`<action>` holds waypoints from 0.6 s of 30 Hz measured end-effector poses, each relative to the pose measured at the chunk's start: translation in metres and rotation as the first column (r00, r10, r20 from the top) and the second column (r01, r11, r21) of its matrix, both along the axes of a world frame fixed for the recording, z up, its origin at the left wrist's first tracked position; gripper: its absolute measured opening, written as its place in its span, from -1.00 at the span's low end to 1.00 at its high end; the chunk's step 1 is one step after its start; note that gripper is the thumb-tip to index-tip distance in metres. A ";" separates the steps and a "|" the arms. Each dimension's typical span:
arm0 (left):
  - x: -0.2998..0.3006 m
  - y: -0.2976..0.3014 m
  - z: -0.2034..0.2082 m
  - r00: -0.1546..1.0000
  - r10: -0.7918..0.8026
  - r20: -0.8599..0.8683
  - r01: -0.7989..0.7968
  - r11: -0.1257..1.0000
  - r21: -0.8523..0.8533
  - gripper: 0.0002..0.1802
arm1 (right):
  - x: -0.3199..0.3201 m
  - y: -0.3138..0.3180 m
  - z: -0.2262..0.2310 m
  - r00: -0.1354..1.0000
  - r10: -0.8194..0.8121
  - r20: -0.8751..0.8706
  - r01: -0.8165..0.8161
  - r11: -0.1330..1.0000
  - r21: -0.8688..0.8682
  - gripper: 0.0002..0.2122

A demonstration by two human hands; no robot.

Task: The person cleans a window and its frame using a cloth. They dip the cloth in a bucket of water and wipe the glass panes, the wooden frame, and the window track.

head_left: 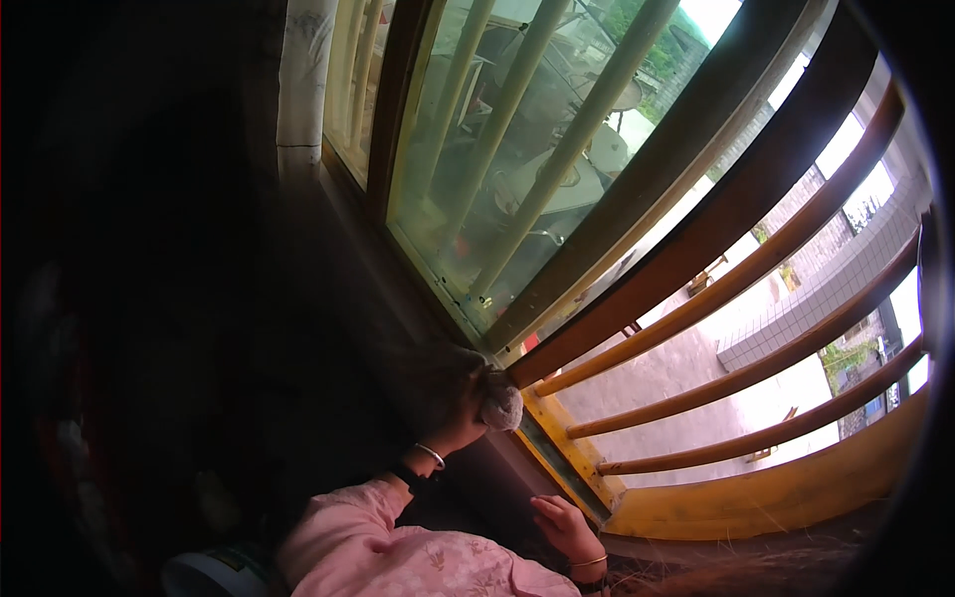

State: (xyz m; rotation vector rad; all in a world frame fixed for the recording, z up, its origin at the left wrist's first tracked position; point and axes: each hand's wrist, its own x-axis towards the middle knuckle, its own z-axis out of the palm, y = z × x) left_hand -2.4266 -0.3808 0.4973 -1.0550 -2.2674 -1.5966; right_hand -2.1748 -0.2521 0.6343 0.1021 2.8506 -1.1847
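Note:
My left hand (pixel 453 418), with a pale bangle and a black band at the wrist, is closed around a bunched whitish cloth (pixel 502 403). The cloth presses against the lower corner of the window frame (pixel 448 313), beside the sill. Part of this hand is in deep shadow. Lower and to the right, my right hand (pixel 567 529) wears a thin bangle and is close to the yellow wooden sill (pixel 562 458). Its fingers are loosely extended with nothing visible in them. A pink patterned sleeve (pixel 343 517) covers my left arm.
Brown wooden bars (pixel 696 393) cross the window opening on the right. Panes (pixel 497 169) with pale bars lie farther up. A white post (pixel 303 90) stands at upper left. A round, pale container (pixel 214 574) shows at the bottom. The left side is very dark.

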 end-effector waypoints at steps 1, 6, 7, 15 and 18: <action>0.007 0.004 -0.002 0.999 -0.015 0.041 0.012 0.998 0.063 -0.17 | -0.007 -0.002 0.003 1.000 0.020 -0.020 -0.020 1.000 -0.006 -0.73; -0.012 0.009 -0.009 0.971 -0.077 0.226 0.030 0.978 0.206 -0.31 | -0.006 -0.003 0.002 1.000 -0.021 0.017 0.021 1.000 -0.004 -0.75; -0.020 0.008 -0.009 0.975 -0.052 0.216 0.003 0.975 0.222 -0.37 | -0.006 -0.001 0.003 0.999 -0.033 0.034 0.033 0.999 0.008 -0.75; -0.186 -0.035 -0.023 0.954 0.298 0.019 -0.297 0.939 0.176 -0.49 | -0.029 -0.007 0.004 0.989 -0.107 0.100 0.102 0.993 0.055 -0.77; -0.269 -0.057 -0.030 0.946 0.313 0.081 -0.320 0.943 0.090 -0.52 | -0.039 -0.008 -0.007 0.987 -0.149 0.064 0.146 0.988 0.044 -0.72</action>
